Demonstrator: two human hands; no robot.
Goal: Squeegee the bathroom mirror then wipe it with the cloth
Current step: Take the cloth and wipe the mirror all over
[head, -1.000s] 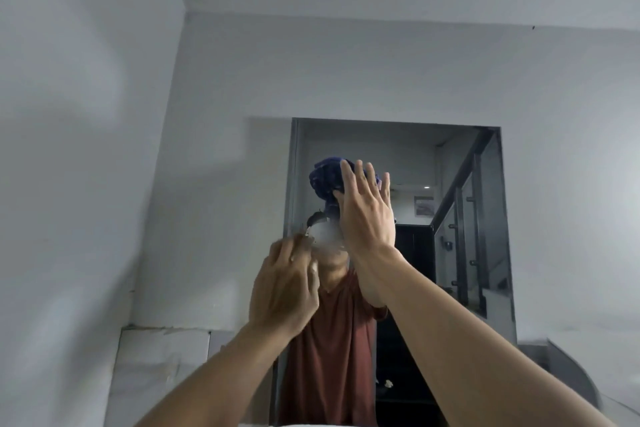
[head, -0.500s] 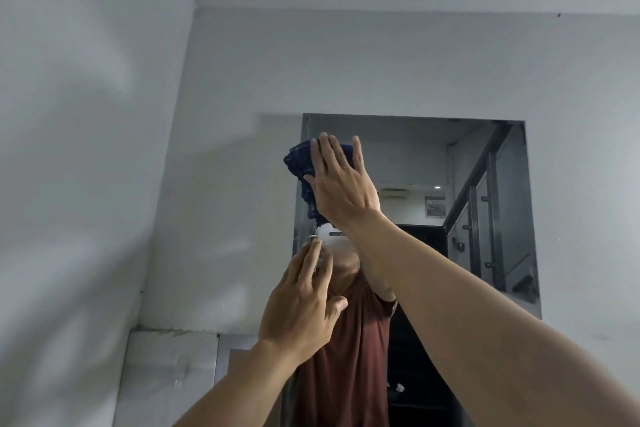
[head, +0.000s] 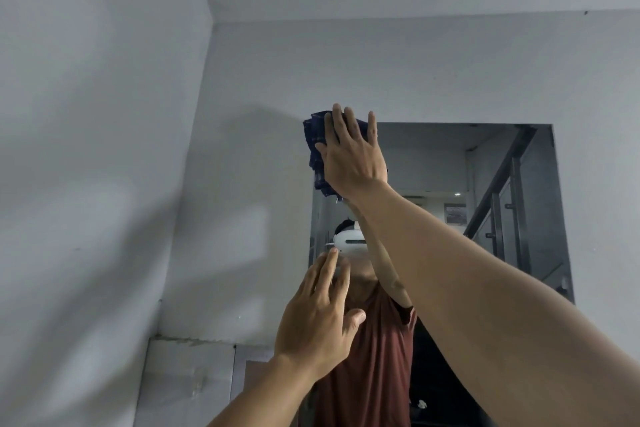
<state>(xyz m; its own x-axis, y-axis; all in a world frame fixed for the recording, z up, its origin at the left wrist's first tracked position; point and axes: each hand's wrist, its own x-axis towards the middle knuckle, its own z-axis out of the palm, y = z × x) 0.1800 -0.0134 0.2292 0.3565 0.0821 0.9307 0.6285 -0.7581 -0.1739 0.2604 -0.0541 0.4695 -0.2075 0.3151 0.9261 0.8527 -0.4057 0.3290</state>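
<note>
Since the earlier frame, my right hand (head: 353, 159) had slid the dark blue cloth (head: 316, 149) up to the mirror's (head: 433, 166) top left corner, palm flat and fingers spread over it. My left hand (head: 317, 319) hovered lower, open, fingers loosely extended, holding nothing.

**Cloth, glass and paint**

The dark blue cloth (head: 316, 146) looks soft, woven and checked. The mirror (head: 433, 163) is smooth, glossy glass. The wall (head: 242, 80) is matt grey paint, with smooth pale tiles (head: 187, 381) below.
</note>
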